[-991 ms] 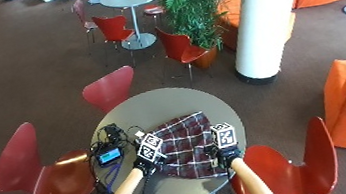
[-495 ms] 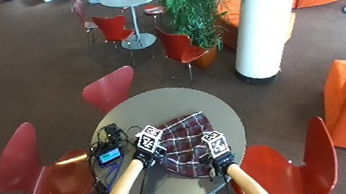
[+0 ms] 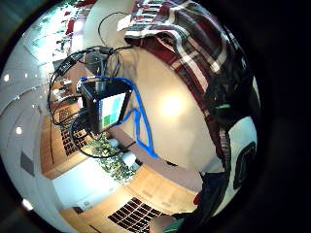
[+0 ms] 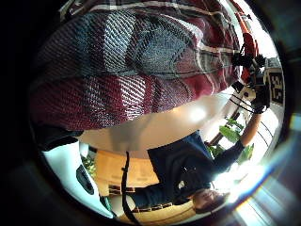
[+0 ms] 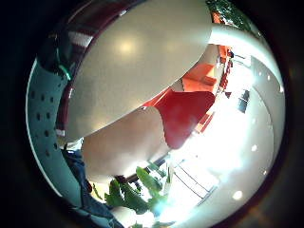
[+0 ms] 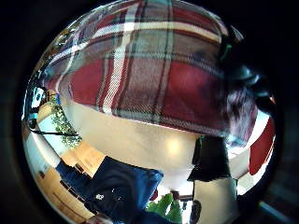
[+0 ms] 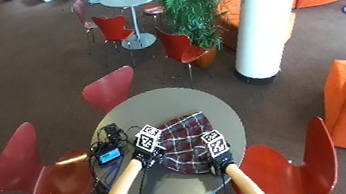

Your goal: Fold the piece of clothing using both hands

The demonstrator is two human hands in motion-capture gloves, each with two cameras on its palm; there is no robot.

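Observation:
A red, grey and white plaid garment (image 7: pixel 184 138) lies bunched on the near half of the round grey table (image 7: pixel 161 103). My left hand (image 7: pixel 145 153) grips its near left edge and my right hand (image 7: pixel 219 158) grips its near right edge. In the left little finger side palm view, dark fingers (image 3: pixel 228 94) curl over the plaid garment's (image 3: pixel 194 43) edge. The left thumb side palm view shows the garment (image 4: pixel 141 61) lifted off the tabletop near that palm. In the right thumb side palm view the garment (image 6: pixel 154 70) drapes close, with a dark finger (image 6: pixel 243 74) on it.
A small black device with a lit screen (image 7: pixel 109 156) and its cables sit on the table left of my left hand. Red chairs stand at the left (image 7: pixel 28 166), far side (image 7: pixel 111 87) and right (image 7: pixel 302 160). Bare tabletop shows beyond the garment.
The garment lay spread wide a second ago; now it is narrower and bunched. My right hand has moved inward to the left with its edge, and my left hand has moved a little forward.

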